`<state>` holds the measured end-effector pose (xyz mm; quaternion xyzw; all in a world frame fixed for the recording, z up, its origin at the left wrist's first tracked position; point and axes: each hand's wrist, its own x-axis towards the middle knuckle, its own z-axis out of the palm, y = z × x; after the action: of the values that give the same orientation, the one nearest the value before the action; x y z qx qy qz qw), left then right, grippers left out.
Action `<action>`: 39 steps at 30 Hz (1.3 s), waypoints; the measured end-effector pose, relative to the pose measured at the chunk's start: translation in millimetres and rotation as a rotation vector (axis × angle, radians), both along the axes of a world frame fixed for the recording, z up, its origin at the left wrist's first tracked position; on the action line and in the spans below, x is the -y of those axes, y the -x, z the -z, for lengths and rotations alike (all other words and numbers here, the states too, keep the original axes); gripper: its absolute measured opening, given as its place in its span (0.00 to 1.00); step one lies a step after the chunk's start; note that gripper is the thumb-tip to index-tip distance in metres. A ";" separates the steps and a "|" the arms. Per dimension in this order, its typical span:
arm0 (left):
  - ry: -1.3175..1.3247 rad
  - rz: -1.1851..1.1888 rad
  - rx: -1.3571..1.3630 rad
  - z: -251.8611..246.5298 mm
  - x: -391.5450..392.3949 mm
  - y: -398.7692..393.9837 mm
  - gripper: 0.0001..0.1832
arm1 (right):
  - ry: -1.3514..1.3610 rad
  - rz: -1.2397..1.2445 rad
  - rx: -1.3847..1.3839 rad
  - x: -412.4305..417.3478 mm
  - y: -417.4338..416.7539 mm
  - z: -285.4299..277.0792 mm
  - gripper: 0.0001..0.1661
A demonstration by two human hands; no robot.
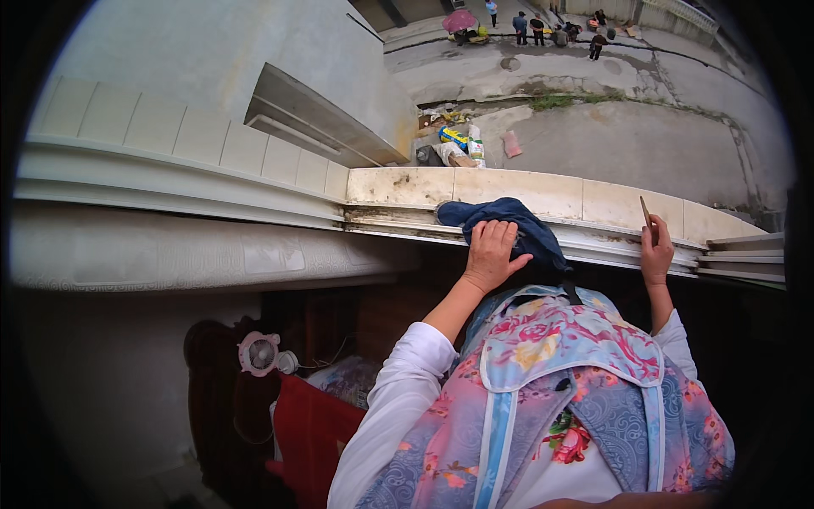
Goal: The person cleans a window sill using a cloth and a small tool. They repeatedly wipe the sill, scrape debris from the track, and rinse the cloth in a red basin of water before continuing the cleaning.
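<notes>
Bunched over the window's sliding track (407, 224) lies a dark blue cloth (537, 230), hanging partly over the inner edge. My left hand (489, 253) presses on its near side, fingers curled over the fabric and the thumb spread to the right. Farther right, my right hand (657, 251) is raised at the frame, pinching a thin, flat brownish strip (645, 211) that points upward. The strip's lower end is hidden in my fingers. Dark grime marks the track left of the cloth. Beyond it runs a stained, cream-tiled outer sill (515, 189).
A long pale padded piece (191, 251) lies under the left frame. Below stand a pink-rimmed fan (259, 354) and a red cloth (311, 426). Outside is a drop to a paved yard (610, 146) with discarded sacks (475, 146) and several people (537, 28) farther off.
</notes>
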<state>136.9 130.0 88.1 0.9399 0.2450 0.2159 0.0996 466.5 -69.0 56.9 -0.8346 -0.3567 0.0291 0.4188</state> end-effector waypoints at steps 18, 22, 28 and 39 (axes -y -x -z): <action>0.123 -0.381 -0.009 -9.5 -72.0 45.8 0.24 | 0.437 -0.626 -0.094 -168.9 163.4 -68.5 0.21; 0.138 -0.245 -0.046 -9.5 -75.2 34.6 0.13 | 0.277 -0.641 -0.163 -164.1 166.0 -47.7 0.13; 0.449 -0.441 0.430 -38.2 -89.3 80.2 0.06 | 0.137 -0.755 -0.412 -193.2 195.4 -97.6 0.08; -0.117 -0.750 0.131 -45.8 -143.8 178.8 0.13 | -0.008 -1.017 -0.172 -367.3 359.8 -46.9 0.10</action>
<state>-41.9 273.8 133.9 0.7733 0.5523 0.3105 -0.0247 106.6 298.3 103.8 -0.5485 -0.6817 0.2964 0.3828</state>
